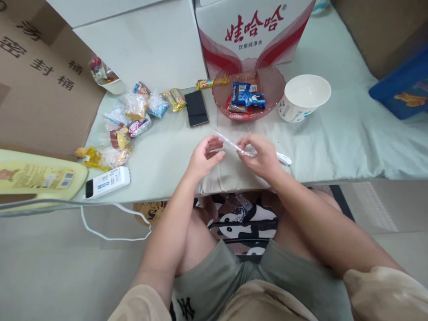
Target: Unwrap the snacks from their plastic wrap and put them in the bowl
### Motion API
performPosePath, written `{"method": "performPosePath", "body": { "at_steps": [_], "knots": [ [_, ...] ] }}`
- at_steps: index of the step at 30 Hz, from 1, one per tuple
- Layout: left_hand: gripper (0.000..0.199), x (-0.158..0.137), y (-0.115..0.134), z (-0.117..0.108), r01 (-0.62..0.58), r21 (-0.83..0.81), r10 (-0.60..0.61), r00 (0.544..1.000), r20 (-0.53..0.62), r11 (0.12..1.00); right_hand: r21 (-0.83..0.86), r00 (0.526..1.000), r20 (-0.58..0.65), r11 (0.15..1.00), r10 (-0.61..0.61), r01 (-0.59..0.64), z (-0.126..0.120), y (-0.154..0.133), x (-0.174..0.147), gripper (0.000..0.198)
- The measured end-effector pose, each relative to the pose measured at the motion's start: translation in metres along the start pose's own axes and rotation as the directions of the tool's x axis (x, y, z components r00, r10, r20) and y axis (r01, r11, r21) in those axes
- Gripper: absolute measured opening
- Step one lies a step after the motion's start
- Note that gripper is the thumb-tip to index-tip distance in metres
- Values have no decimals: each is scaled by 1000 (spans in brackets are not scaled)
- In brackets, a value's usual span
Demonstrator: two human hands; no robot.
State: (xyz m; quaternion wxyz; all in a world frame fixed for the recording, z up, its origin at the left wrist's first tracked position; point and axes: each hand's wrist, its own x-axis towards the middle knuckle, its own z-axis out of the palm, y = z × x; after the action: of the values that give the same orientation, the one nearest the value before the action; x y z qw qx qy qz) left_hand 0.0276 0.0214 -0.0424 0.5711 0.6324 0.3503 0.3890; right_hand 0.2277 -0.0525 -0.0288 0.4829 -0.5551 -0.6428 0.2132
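Note:
My right hand (261,156) is closed around one end of a thin strip of clear, crinkly plastic (229,141), possibly a folded bag. The strip slants up and left from the fingers. My left hand (205,158) is at its left side, with fingers curved and apart from the thumb and nothing seen in them. A white, narrow object (284,158) lies on the cloth behind my right hand, part of it hidden. Beyond the hands stands a pink glass bowl (222,100) holding blue and red snack packets (247,96).
A white paper tub (304,96) stands right of the bowl, a black phone (196,108) left of it. Several wrapped snacks (135,106) are piled further left, near a white handheld device (109,182) and a yellow bottle (40,176). Boxes (247,35) line the back.

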Motion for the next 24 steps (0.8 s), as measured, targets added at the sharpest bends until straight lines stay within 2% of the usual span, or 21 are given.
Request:
{"method": "performPosePath", "body": {
  "at_steps": [1, 3, 7, 9, 12, 14, 15, 16, 18, 20, 21, 22, 24],
  "knots": [
    [57, -1, 0, 4, -17, -26, 18, 999, 37, 1000, 46, 997, 74, 998, -34, 31, 3, -3, -1, 12],
    [64, -1, 1, 9, -29, -51, 33, 996, 85, 998, 156, 983, 180, 988, -47, 19, 10, -7, -2, 16],
    [50, -3, 7, 10, 7, -1, -7, 995, 101, 1000, 341, 974, 228, 936, 8, -87, 15, -8, -1, 27],
    [45, -4, 8, 9, 48, -30, -45, 993, 108, 998, 352, 975, 202, 922, 91, -159, 15, -6, 0, 28],
    [41, -4, 11, 10, 138, -162, -122, 987, 107, 977, 240, 974, 33, 945, 223, -224, 13, -5, 1, 25],
    [38, -4, 13, 13, 187, -236, -171, 981, 88, 954, 187, 969, -64, 956, 240, -224, 13, -4, 2, 34],
    [36, -3, 14, 14, 206, -256, -192, 978, 81, 944, 196, 968, -70, 955, 240, -223, 12, -4, 2, 39],
    [34, -3, 15, 15, 220, -263, -207, 975, 76, 939, 226, 969, -36, 947, 243, -229, 12, -4, 2, 42],
    [29, -2, 16, 15, 221, -232, -213, 975, 59, 947, 305, 960, 131, 911, 248, -277, 10, -3, 1, 38],
    [25, -2, 16, 13, 184, -179, -184, 983, 20, 966, 328, 919, 317, 882, 235, -338, 3, -4, 0, 32],
    [24, -1, 17, 11, 165, -155, -167, 986, 0, 974, 309, 898, 372, 881, 234, -357, -3, -5, -1, 32],
    [24, -1, 17, 9, 151, -137, -154, 988, -17, 979, 286, 887, 395, 885, 240, -367, -11, -7, -1, 33],
    [23, 0, 18, 4, 142, -116, -147, 989, -30, 983, 179, 907, 310, 919, 286, -351, -35, -10, 2, 30]
  ]
}}
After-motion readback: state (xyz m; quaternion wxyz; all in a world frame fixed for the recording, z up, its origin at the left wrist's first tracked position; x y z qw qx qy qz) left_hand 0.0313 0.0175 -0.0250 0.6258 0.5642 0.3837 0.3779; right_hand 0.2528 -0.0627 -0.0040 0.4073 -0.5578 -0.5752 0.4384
